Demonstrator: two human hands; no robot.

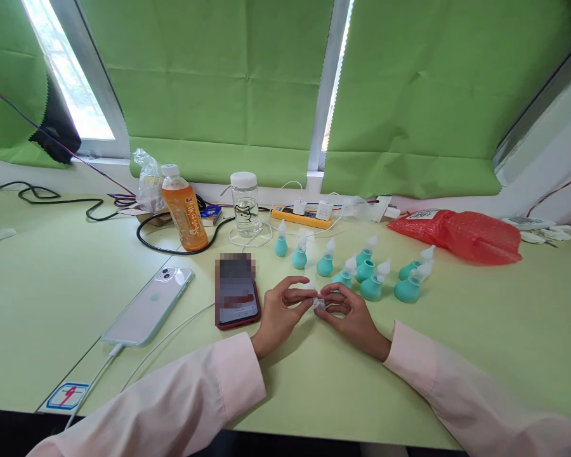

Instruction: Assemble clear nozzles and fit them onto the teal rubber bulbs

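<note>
My left hand (pixel 285 314) and my right hand (pixel 352 317) meet over the table, fingertips closed around a small clear plastic piece (pixel 319 304). A whitish rounded tip (pixel 309 285) shows by my left fingers; I cannot tell whether it joins the clear piece. Just beyond my hands stand several teal bulb nasal aspirators (pixel 325 263) with translucent nozzles. Among them is one open teal bulb (pixel 365 270) with no nozzle on it. Another nasal aspirator (pixel 345 279) is partly hidden behind my right hand.
Left of my hands lie a phone in a red case (pixel 238 298) and a pale phone (pixel 150 308) on a charging cable. Behind stand an orange drink bottle (pixel 185 212), a clear jar (pixel 245 206) and a yellow power strip (pixel 302 217). A red plastic bag (pixel 476 238) lies at right.
</note>
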